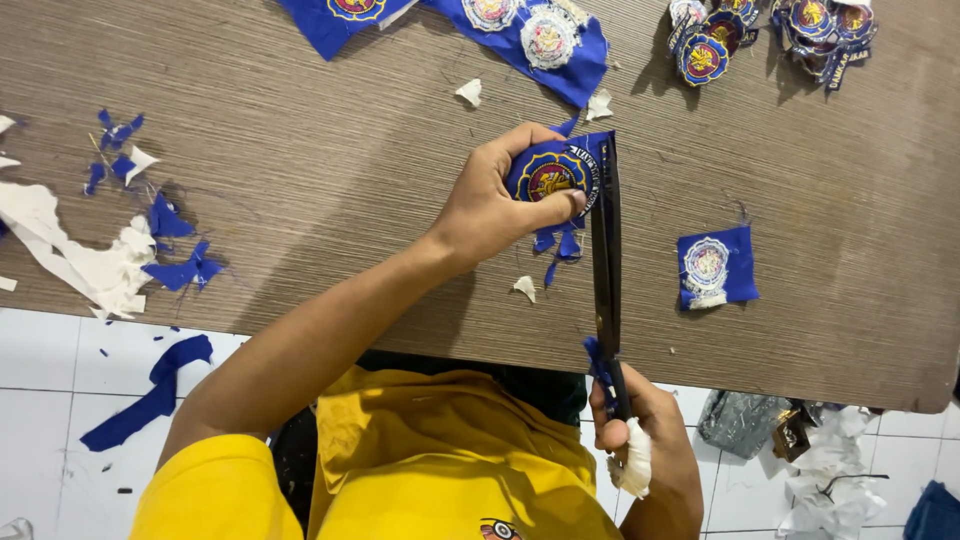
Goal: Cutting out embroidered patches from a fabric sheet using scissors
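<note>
scissors (606,270) are running long and dark up the middle of the view, their blades lying nearly closed along the right edge of a round embroidered patch (553,178) on blue cloth. the right hand (640,445) is gripping the handles low at the table's near edge, fingers curled tight through the loops, with a wad of white padding bulging under the palm, seemingly to cushion the grip. the left hand (497,195) is pinching the patch from the left, thumb pressed flat across its lower face and fingers folded behind, so it is held lifted a little off the wooden table (300,200) and its edge is meeting the blades. thin blue trimmings (560,245) are hanging under that thumb. just to the right, an untrimmed square patch (715,267) is lying flat by itself. at the far right corner a heap of finished round badges (770,35) is sitting well apart, and a strip of uncut blue patches (530,35) is lying at the top. white backing and blue scraps (120,250) are gathering at the left edge, and more blue cloth is lying on the tiled floor (40,380).
</note>
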